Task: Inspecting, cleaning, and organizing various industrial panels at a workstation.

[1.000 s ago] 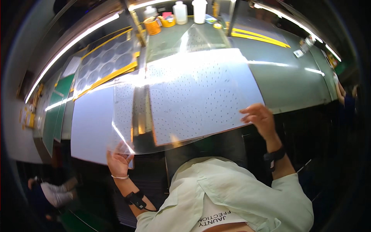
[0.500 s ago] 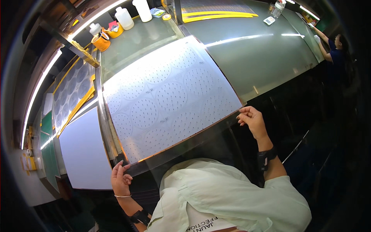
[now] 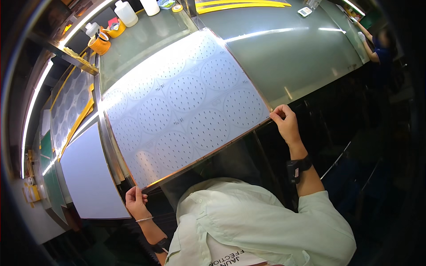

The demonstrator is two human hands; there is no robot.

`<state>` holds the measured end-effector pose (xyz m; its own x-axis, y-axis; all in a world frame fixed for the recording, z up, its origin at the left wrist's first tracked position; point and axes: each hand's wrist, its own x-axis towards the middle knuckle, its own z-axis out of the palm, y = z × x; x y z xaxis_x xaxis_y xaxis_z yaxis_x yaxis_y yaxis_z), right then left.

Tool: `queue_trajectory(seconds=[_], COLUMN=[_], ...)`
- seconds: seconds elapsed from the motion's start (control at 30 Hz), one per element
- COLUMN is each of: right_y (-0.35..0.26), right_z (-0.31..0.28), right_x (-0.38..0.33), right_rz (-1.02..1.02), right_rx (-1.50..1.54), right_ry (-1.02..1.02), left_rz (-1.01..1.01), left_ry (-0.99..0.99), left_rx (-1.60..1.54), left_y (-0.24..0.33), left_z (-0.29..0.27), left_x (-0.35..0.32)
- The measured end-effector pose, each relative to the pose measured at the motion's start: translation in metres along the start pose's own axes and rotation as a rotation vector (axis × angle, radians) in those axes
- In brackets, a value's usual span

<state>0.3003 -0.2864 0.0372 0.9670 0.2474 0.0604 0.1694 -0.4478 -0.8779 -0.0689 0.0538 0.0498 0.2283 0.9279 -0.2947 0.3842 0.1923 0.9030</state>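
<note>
A large see-through film (image 3: 186, 94), printed with rows of circles full of small dark marks, lies over a white panel with a copper-coloured edge (image 3: 195, 165). My left hand (image 3: 136, 203) is closed at the near left corner, thumb and fingers pinched on the film's edge. At the near right corner my right hand (image 3: 286, 125) pinches the film in the same way. Whether the fingers also touch the panel below, I cannot tell.
A plain white panel (image 3: 92, 173) lies at the left, by a film with yellow edging (image 3: 73, 104). Bottles (image 3: 126, 13) and an orange tape roll (image 3: 99, 44) stand at the back. A small white device (image 3: 305, 11) rests far right; a co-worker's gloved hand (image 3: 361, 36) is beyond.
The printed circles, blurred and doubled before, now show crisp outlines. Both hands have closed in on the near corners, and the whole view has shifted slightly.
</note>
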Motion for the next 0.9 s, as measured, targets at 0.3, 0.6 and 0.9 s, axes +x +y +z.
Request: queue_trajectory(seconds=[0.3,0.6,0.9], right_y=[-0.007,-0.005,0.014], right_z=[0.004,0.001,0.004], right_x=[-0.002,-0.001,-0.004], right_rz=[0.105,0.128,-0.050], right_rx=[0.012,0.166,-0.119], right_ry=[-0.040,-0.065,0.037], left_rz=[0.218,0.620,0.531], left_ry=[0.071,0.180,0.300], left_rx=[-0.039,0.081,0.012], left_y=[-0.004,0.001,-0.003], left_z=[0.005,0.018,0.020], left_x=[-0.016,-0.025,-0.011])
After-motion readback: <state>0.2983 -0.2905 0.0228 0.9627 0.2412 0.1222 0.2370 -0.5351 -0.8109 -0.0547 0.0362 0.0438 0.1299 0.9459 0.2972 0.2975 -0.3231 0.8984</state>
